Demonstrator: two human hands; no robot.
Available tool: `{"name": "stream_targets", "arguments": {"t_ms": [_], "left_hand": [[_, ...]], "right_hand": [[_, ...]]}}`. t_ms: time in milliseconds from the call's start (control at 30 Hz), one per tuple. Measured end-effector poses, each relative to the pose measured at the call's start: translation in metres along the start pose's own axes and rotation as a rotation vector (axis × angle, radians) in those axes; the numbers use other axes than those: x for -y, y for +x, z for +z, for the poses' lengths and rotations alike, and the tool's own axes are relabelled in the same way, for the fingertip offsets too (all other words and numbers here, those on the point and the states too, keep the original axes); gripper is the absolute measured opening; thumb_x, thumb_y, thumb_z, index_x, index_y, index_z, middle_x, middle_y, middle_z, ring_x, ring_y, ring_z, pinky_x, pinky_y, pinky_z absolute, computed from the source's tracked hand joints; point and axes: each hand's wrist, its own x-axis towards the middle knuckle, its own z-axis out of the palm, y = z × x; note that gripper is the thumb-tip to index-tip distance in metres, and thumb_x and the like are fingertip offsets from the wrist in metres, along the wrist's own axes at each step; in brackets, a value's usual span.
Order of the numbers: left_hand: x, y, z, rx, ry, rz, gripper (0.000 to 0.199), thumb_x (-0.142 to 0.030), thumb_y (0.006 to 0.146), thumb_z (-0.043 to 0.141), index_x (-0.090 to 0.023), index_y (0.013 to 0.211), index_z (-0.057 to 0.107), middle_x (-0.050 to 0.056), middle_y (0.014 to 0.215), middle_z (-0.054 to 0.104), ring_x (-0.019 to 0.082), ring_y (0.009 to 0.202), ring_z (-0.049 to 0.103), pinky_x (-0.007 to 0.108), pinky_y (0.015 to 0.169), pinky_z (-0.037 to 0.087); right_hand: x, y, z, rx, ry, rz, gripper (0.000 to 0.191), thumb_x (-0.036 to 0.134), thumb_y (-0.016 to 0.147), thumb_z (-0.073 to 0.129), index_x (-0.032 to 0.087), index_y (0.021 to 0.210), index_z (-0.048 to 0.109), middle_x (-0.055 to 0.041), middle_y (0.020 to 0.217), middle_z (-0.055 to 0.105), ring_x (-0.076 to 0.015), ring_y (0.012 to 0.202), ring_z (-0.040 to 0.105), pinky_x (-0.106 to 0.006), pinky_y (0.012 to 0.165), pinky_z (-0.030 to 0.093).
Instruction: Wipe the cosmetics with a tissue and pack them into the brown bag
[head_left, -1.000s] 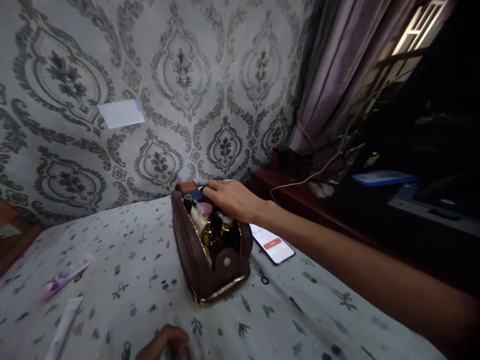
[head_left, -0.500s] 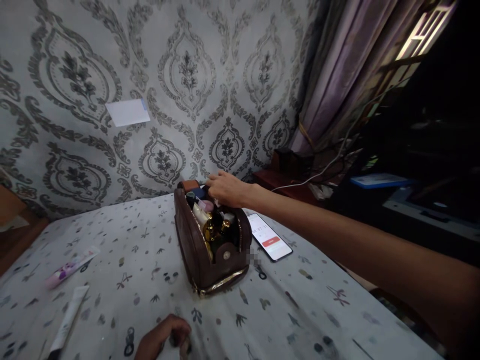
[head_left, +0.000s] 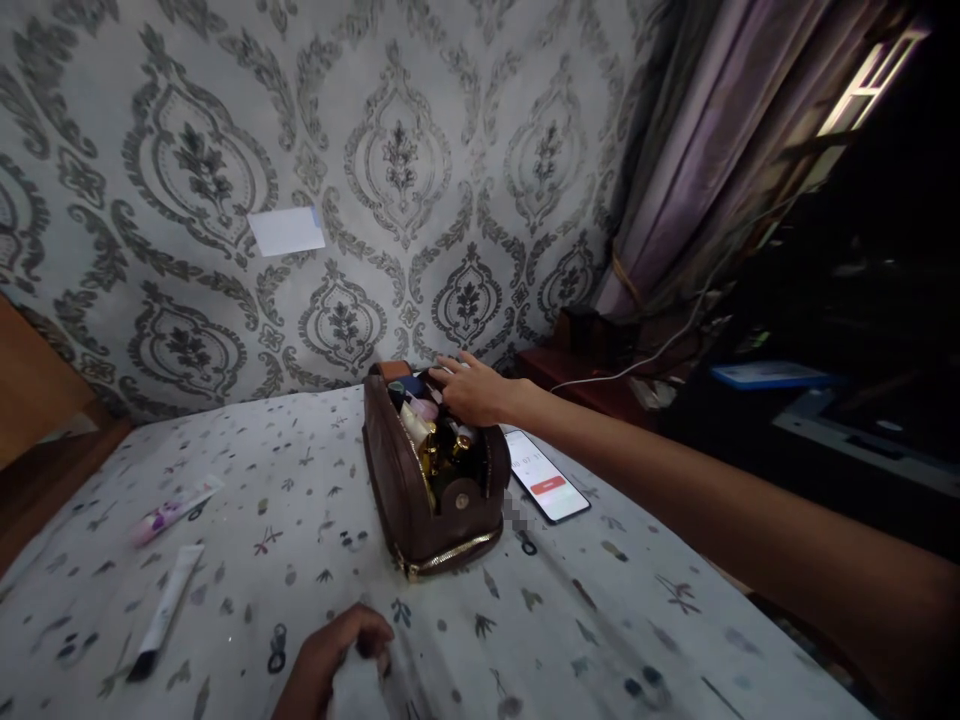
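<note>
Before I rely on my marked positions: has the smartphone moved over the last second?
No: the smartphone shows no clear shift either way against the dark ring-shaped print beside it on the cloth; the camera's view shifted.

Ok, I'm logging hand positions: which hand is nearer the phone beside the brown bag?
Right. The right hand is over the far part of the brown bag, beyond the phone; the left hand is in front of the bag, farther off.

R hand (head_left: 472, 390) fingers look more spread at bag's (head_left: 390, 470) far end vs 1 s ago. More of L hand (head_left: 330, 650) in frame, as is white tube's (head_left: 171, 600) dark cap (head_left: 142, 667). View's swung slightly left.
</note>
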Motion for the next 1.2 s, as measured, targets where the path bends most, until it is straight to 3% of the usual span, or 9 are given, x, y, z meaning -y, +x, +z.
{"name": "stream_targets", "arguments": {"t_ms": [167,267,467,567,700,767,900,1067,1200], "left_hand": [[-0.017,-0.013,0.003,-0.071,0.046,0.170,0.017,-0.030,0.073,0.067,-0.021,0.087,0.071,0.001,0.075,0.067,0.019,0.074,0.060,0.026,0.070,0.046],[-0.039,-0.019,0.000,-0.119,0.044,0.193,0.010,-0.027,0.075,0.063,-0.019,0.082,0.066,0.000,0.072,0.063,0.017,0.070,0.057,0.025,0.066,0.043],[-0.079,-0.030,-0.022,-0.386,0.006,0.249,0.018,-0.017,0.071,0.055,-0.019,0.088,0.061,0.001,0.082,0.063,0.019,0.080,0.058,0.027,0.073,0.044],[-0.082,-0.037,-0.049,-0.517,0.147,0.277,0.028,-0.013,0.071,0.049,-0.019,0.095,0.063,0.003,0.090,0.065,0.021,0.087,0.060,0.028,0.076,0.045],[-0.072,-0.038,-0.115,-0.642,0.622,0.224,0.044,-0.011,0.071,0.046,-0.016,0.112,0.062,0.009,0.107,0.066,0.024,0.101,0.061,0.033,0.087,0.048],[-0.064,-0.034,-0.154,-0.690,0.909,0.038,0.054,-0.009,0.073,0.043,-0.015,0.125,0.058,0.010,0.121,0.063,0.024,0.116,0.057,0.033,0.098,0.046],[-0.041,-0.017,-0.215,-0.728,0.990,-0.142,0.062,-0.008,0.071,0.046,-0.004,0.132,0.052,0.022,0.134,0.054,0.034,0.132,0.045,0.043,0.109,0.038],[-0.014,-0.002,-0.239,-0.643,1.028,-0.256,0.048,-0.020,0.071,0.050,-0.004,0.115,0.062,0.025,0.111,0.065,0.043,0.113,0.057,0.050,0.092,0.048],[-0.010,-0.003,-0.246,-0.662,1.045,-0.241,0.046,-0.026,0.069,0.050,-0.006,0.108,0.064,0.027,0.108,0.066,0.046,0.106,0.061,0.054,0.085,0.050]], "right_hand": [[-0.001,-0.008,-0.018,-0.044,0.022,-0.022,0.021,0.017,0.091,0.055,0.012,0.099,0.074,-0.0172,0.126,0.063,-0.0292,0.126,0.051,-0.040,0.101,0.039],[0.002,-0.019,-0.029,-0.158,0.079,0.036,0.023,0.016,0.093,0.052,0.012,0.095,0.074,-0.0163,0.115,0.067,-0.0273,0.114,0.059,-0.039,0.094,0.043],[0.040,-0.051,-0.037,-0.771,0.300,-0.066,0.027,0.026,0.099,0.048,0.018,0.083,0.068,-0.0106,0.097,0.072,-0.0233,0.090,0.064,-0.037,0.079,0.050],[0.080,-0.068,-0.039,-0.898,0.517,-0.244,0.016,0.019,0.098,0.050,0.019,0.095,0.066,-0.0085,0.095,0.073,-0.0220,0.096,0.067,-0.037,0.086,0.053],[0.138,-0.080,-0.037,-0.843,0.752,-0.409,0.015,0.010,0.095,0.052,0.016,0.102,0.064,-0.0078,0.091,0.072,-0.0202,0.096,0.067,-0.034,0.085,0.056],[0.163,-0.081,-0.032,-0.773,0.864,-0.428,0.014,0.009,0.095,0.051,0.015,0.098,0.063,-0.0075,0.088,0.071,-0.0193,0.093,0.065,-0.032,0.082,0.056],[0.201,-0.081,-0.022,-0.641,1.015,-0.424,0.018,0.014,0.098,0.048,0.016,0.092,0.064,-0.0079,0.084,0.069,-0.0184,0.090,0.063,-0.030,0.079,0.054],[0.229,-0.078,-0.013,-0.489,1.150,-0.386,0.026,0.016,0.098,0.046,0.016,0.078,0.063,-0.0060,0.075,0.067,-0.0158,0.075,0.060,-0.028,0.074,0.050],[0.239,-0.080,-0.007,-0.435,1.364,-0.242,0.026,0.019,0.095,0.050,0.015,0.075,0.066,-0.0056,0.073,0.069,-0.0156,0.074,0.061,-0.028,0.073,0.049]]}}
